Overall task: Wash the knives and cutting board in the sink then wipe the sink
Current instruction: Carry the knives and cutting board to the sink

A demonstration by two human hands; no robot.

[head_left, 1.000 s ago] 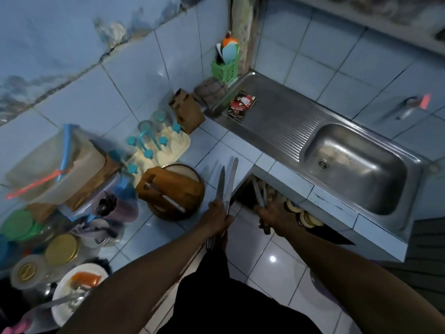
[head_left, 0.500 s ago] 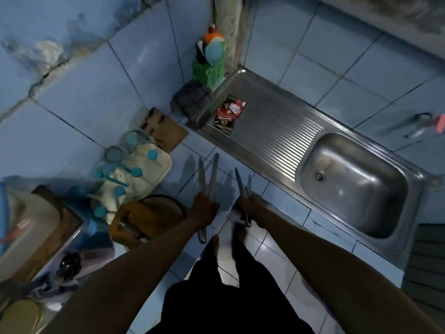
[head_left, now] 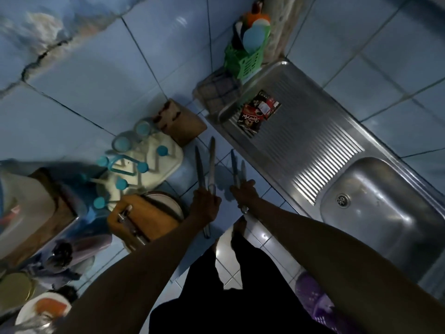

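Stainless steel forms the landmark: the sink [head_left: 385,213], a basin with a ribbed drainboard running away from it toward the wall corner. All positions below are given relative to this sink.

The left hand [head_left: 207,208] is curled round the handles of two knives [head_left: 204,167]; the blades point up and away from the person, roughly parallel to the drainboard's near edge. The right hand [head_left: 244,194] grips a second pair of knives [head_left: 237,172] the same way, fingers wrapped tight, blades forward. Both pairs are held over the tiled counter beside the drainboard, well short of the basin.

Governing relation: the basin lies to the right of both hands, across the long axis of the blades. The right hand is nearer the sink; the left sits one hand-position farther out. The next move is judged to be a sideways carry to the basin, right hand leading.

The cutting board [head_left: 142,220], wooden, rests on a round container on the far side of the left hand from the sink, with another utensil lying on it. It has not yet been taken up.
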